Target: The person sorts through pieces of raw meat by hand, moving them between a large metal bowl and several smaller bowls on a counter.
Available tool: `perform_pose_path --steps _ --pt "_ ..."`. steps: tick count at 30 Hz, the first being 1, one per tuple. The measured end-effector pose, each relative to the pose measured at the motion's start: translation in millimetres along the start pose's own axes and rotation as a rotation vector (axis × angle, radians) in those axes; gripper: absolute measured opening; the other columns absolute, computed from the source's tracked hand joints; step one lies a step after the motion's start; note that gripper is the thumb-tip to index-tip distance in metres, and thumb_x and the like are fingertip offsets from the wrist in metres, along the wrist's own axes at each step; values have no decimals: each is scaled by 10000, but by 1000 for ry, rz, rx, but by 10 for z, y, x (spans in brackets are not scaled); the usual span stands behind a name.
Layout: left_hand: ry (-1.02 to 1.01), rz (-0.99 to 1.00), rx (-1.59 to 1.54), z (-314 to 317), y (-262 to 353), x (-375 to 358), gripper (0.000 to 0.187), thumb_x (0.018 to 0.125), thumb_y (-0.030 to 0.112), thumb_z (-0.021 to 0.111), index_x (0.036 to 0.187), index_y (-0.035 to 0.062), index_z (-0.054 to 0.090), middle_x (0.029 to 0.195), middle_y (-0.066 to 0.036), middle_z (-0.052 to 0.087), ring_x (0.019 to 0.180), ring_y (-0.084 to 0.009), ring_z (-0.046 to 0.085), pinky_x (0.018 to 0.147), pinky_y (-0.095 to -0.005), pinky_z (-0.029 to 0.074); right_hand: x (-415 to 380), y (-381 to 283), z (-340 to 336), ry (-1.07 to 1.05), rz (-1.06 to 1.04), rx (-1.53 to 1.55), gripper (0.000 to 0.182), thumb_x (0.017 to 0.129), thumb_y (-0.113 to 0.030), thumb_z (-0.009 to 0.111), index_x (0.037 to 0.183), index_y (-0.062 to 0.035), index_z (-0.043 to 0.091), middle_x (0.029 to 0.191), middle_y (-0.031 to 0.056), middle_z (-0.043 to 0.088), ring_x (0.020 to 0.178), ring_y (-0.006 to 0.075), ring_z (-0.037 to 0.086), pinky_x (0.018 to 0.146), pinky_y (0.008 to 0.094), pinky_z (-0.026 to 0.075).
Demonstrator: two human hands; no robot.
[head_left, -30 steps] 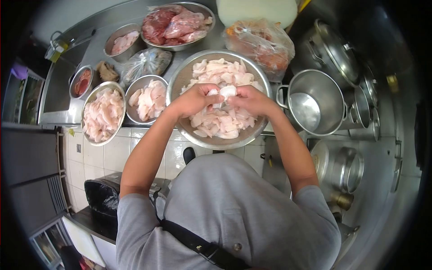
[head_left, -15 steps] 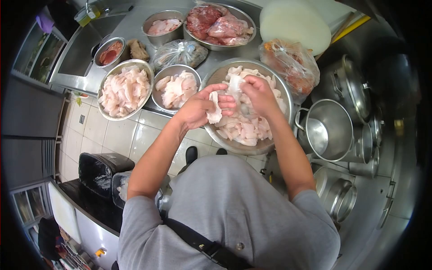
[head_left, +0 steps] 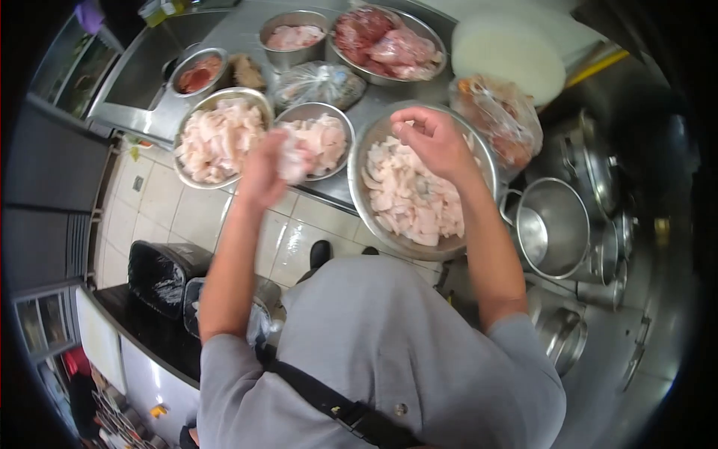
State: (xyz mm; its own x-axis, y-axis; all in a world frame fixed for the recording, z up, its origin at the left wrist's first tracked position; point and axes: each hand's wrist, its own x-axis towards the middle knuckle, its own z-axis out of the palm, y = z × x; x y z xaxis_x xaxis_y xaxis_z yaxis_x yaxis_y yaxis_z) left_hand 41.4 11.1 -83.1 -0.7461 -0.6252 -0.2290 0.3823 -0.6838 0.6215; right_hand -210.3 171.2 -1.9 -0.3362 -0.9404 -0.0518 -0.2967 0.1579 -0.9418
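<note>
My left hand (head_left: 263, 170), smeared by motion, is closed around a pale raw meat piece (head_left: 295, 160). It hovers at the near edges of an oval metal bowl (head_left: 263, 100) and a smaller round bowl (head_left: 349, 142), both heaped with pale pink-white meat pieces. Over the far part of a large metal bowl (head_left: 357, 196) hangs my right hand (head_left: 434, 141), its fingers curled in to the thumb. Whether anything small is pinched there is hidden. Many pale meat strips (head_left: 419, 198) lie in that large bowl.
Behind stand a bowl of dark red meat (head_left: 385, 45), a metal pot (head_left: 292, 56) and a knotted plastic bag (head_left: 318, 84). To the right are a bag of orange-brown meat (head_left: 499, 123), a white round board (head_left: 508, 56) and steel pots (head_left: 553, 224). Bins (head_left: 161, 273) stand lower left.
My left hand has swung left from the large bowl to the smaller bowls with the pale meat piece. My right hand has stayed over the large bowl, no longer showing its white piece. The view has shifted slightly.
</note>
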Motion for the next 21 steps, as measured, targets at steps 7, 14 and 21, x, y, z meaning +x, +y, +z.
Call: perform_pose_path --steps 7,14,21 --pt "423 745 1617 -204 581 143 450 887 178 664 1281 -12 559 1200 -209 640 1140 -338 602 984 -393 460 -592 822 -208 -227 154 -704 181 835 -192 615 891 -41 697 846 117 689 796 244 651 732 376 498" --pt "-719 414 1601 935 -1282 434 215 845 134 613 1011 29 701 1030 -166 675 1020 -347 618 917 -444 483 -789 1254 -234 -66 182 -1404 151 776 -198 619 891 -131 691 903 120 687 907 276 651 863 453 428" --pt "-658 421 2254 1229 -2103 764 180 784 191 654 909 82 725 991 -103 711 1027 -290 616 887 -407 430 -909 1288 -384 94 171 -1342 214 772 -214 661 966 -125 676 909 95 654 918 272 617 867 437 406"
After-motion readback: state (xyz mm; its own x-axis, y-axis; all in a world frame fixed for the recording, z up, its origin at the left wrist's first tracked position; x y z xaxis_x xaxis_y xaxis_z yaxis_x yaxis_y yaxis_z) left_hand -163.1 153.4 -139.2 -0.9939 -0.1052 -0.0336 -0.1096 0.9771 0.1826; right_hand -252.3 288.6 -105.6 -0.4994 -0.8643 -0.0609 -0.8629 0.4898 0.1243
